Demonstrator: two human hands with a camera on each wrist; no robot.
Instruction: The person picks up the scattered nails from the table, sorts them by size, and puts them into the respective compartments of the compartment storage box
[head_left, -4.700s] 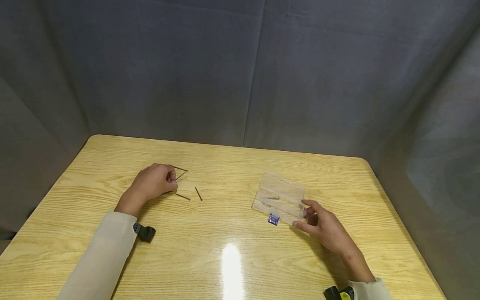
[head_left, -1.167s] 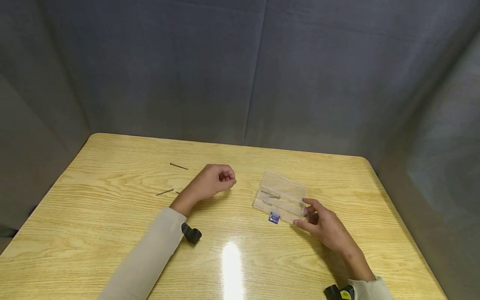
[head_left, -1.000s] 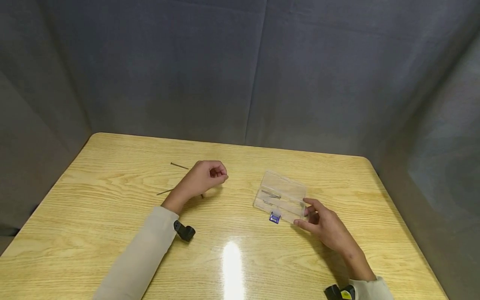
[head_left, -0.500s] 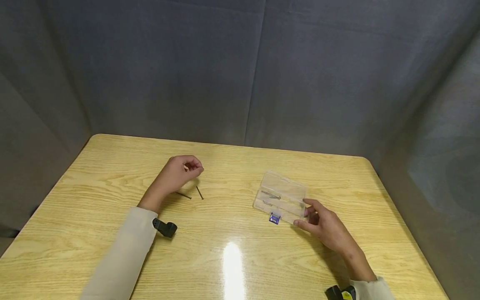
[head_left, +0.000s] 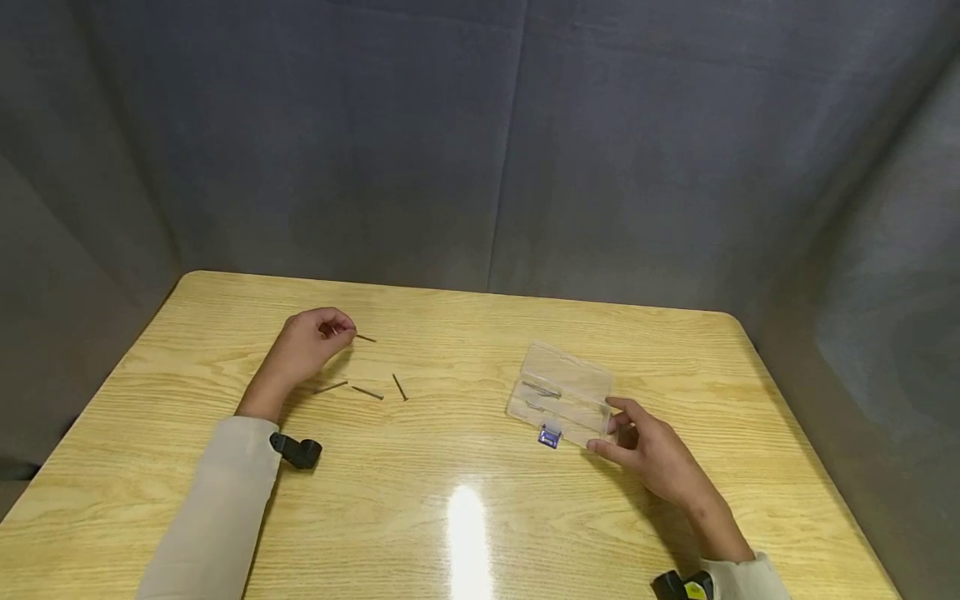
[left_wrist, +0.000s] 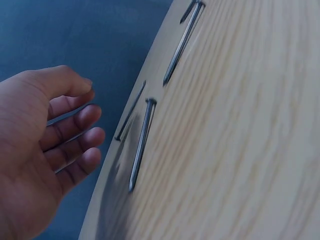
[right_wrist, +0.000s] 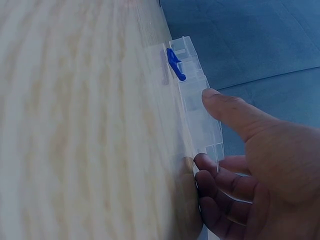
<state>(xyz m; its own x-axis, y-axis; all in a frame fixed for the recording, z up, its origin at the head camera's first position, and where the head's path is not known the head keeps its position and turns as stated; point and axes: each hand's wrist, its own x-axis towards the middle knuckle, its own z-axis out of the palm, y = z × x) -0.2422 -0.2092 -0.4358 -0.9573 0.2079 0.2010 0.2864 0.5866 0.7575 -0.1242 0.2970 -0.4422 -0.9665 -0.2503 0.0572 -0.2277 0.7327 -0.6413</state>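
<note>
My left hand [head_left: 306, 346] hovers by the far nail [head_left: 365, 337], fingers loosely bent. In the left wrist view a gap shows between the fingertips and the nails, and nothing is held. Nearer me lie three more nails: the left nail [head_left: 330, 387], the middle nail [head_left: 367, 392] and the right nail [head_left: 399, 387]. My right hand [head_left: 652, 450] grips the right end of a clear plastic box [head_left: 577, 429], thumb on the front and fingers behind. Its lid [head_left: 566, 369] is raised at the back. Several nails [head_left: 542, 389] lie inside. A blue latch [head_left: 549, 436] hangs at the front.
The wood-grain table [head_left: 420, 483] ends at a rounded far edge, with a dark grey curtain [head_left: 375, 150] behind it and at the sides. Between the loose nails and the box runs a stretch of bare tabletop.
My left hand has swung from mid-table back left to the far nail. Compared with the oldest frame, one crossed nail is gone from the table and the box holds more. My right hand stays put.
</note>
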